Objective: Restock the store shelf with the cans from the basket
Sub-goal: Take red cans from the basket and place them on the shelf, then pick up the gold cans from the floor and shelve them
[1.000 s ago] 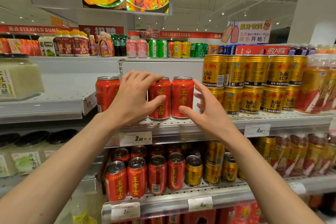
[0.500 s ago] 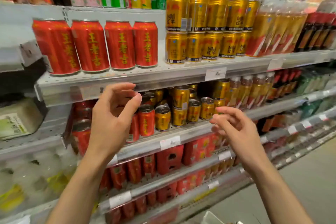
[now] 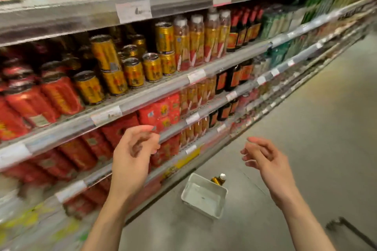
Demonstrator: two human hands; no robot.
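A: Where's the basket [image 3: 204, 196] sitting?

B: On the floor [image 3: 316, 128] at about 6 o'clock in the view, a pale grey rectangular tub just out from the foot of the shelf [image 3: 155, 96]. Its inside looks bare, though the picture is blurred

A: Anything next to it?

B: A small amber bottle [image 3: 218, 179] with a white cap, touching or just behind the basket's far rim at roughly 1 o'clock from it. I can't tell whether it stands inside or outside the rim

A: And the cans?

B: Red cans [image 3: 47, 96] fill the middle shelf at 9 o'clock, with gold cans [image 3: 132, 71] beside them toward 11 o'clock, some stacked two high. More gold cans line the shelf above at 12 o'clock

A: What about the hands?

B: Both hold nothing. The left hand [image 3: 133, 157] hangs in front of the lower shelves at about 7 o'clock, back toward the camera, fingers loosely curled and thumb near the fingertips. The right hand [image 3: 265, 161] is at about 5 o'clock over the floor, fingers relaxed and pointing left. They are well apart, with the basket below and between them

A: Further out?

B: Red cartons [image 3: 163, 110] on the shelf under the cans, tall bottles [image 3: 204, 38] at 1 o'clock, white price tags [image 3: 133, 10] along the shelf edges
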